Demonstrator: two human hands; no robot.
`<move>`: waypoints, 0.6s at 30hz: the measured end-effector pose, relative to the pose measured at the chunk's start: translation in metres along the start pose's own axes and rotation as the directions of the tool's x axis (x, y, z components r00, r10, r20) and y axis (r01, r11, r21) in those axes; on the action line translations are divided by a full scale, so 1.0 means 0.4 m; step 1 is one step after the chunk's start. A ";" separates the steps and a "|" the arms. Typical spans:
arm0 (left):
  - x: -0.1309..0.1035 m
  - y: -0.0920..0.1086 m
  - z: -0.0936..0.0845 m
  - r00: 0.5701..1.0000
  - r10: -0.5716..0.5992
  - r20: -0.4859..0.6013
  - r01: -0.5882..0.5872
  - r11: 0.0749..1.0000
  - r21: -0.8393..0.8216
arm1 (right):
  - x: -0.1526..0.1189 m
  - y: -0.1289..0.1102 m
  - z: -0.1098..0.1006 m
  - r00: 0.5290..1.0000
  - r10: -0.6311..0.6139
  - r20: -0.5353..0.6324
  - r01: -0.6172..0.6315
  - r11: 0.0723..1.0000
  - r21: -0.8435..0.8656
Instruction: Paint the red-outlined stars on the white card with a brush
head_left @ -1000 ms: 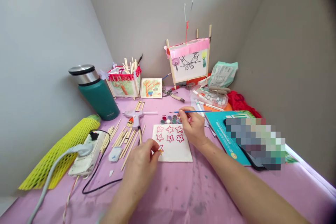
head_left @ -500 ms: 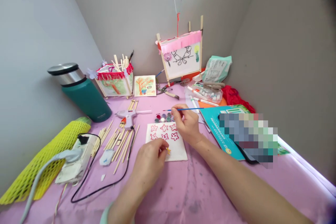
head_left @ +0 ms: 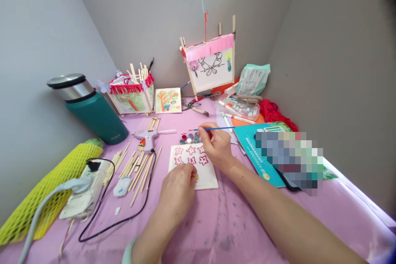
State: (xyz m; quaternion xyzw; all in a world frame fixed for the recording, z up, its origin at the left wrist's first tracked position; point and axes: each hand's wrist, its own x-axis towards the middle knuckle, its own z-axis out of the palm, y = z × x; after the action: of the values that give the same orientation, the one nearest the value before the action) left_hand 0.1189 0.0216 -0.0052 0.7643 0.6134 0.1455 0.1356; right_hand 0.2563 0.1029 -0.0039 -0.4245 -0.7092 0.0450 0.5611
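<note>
My right hand (head_left: 218, 146) pinches a thin blue paintbrush (head_left: 223, 128), held level with its tip pointing left over the paint pots (head_left: 189, 140). Below lies a white square panel (head_left: 208, 179) with red star outlines in two rows; my right hand covers part of its upper right. My left hand (head_left: 177, 185) is closed at the panel's lower left, its fingertips around a small yellow star-shaped piece (head_left: 196, 177), mostly hidden by the fingers.
Left are a glue gun (head_left: 149, 137), wooden sticks (head_left: 142, 171), a power strip (head_left: 82, 192) with cables and a green bottle (head_left: 97, 113). Behind stand a stick-framed lantern (head_left: 213, 66) and pliers (head_left: 198, 108). A blue book (head_left: 258, 154) lies right, under a blurred phone.
The whole scene has shifted slightly left in view. The yellow piece shows less between my left fingers. My right hand keeps the paintbrush in nearly the same place.
</note>
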 end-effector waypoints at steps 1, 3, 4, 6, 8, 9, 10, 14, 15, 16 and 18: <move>0.002 0.000 0.002 1.000 0.003 -0.006 -0.003 1.000 0.017 | 0.000 0.000 0.000 1.000 -0.003 0.002 0.003 1.000 0.000; 0.006 0.000 0.006 1.000 0.008 -0.023 -0.007 0.999 0.046 | 0.000 0.000 0.000 1.000 -0.011 0.003 0.011 1.000 -0.004; 0.007 0.000 0.006 0.999 0.008 -0.036 -0.006 0.998 0.057 | 0.000 -0.001 -0.001 1.000 -0.015 0.006 0.015 1.000 -0.007; 0.001 -0.003 0.007 0.997 0.010 -0.071 -0.005 0.998 0.066 | 0.001 -0.001 -0.003 1.000 -0.018 0.011 0.018 1.000 -0.014; -0.018 -0.009 0.007 0.993 0.018 -0.116 -0.010 0.998 0.063 | 0.003 -0.001 -0.005 1.000 -0.021 0.005 0.021 1.000 -0.023; -0.034 -0.013 0.008 0.989 0.030 -0.148 -0.022 0.998 0.057 | 0.004 0.000 -0.006 1.000 -0.024 -0.006 0.024 0.999 -0.022; -0.052 -0.019 0.011 0.984 0.046 -0.174 -0.037 0.998 0.052 | 0.006 0.000 -0.007 0.999 -0.024 -0.023 0.023 1.000 -0.016; -0.129 -0.048 0.030 0.860 0.278 -0.428 -0.273 0.959 0.075 | 0.008 0.008 -0.004 0.995 0.052 -0.081 -0.044 0.995 0.093; -0.142 -0.057 0.036 0.851 0.288 -0.440 -0.276 0.957 0.091 | 0.007 0.011 -0.002 0.993 0.087 -0.079 -0.076 0.989 0.129; -0.151 -0.065 0.041 0.845 0.292 -0.448 -0.273 0.956 0.108 | 0.006 0.014 0.001 0.990 0.120 -0.074 -0.107 0.981 0.160; -0.160 -0.081 0.051 0.846 0.292 -0.446 -0.257 0.957 0.138 | 0.003 0.019 0.008 0.985 0.164 -0.061 -0.149 0.969 0.199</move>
State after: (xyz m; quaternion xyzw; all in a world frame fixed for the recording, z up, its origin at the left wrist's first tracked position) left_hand 0.0848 -0.0346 -0.0401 0.7919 0.5172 0.3183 -0.0640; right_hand 0.2576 0.1098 -0.0083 -0.4240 -0.6437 0.1415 0.6212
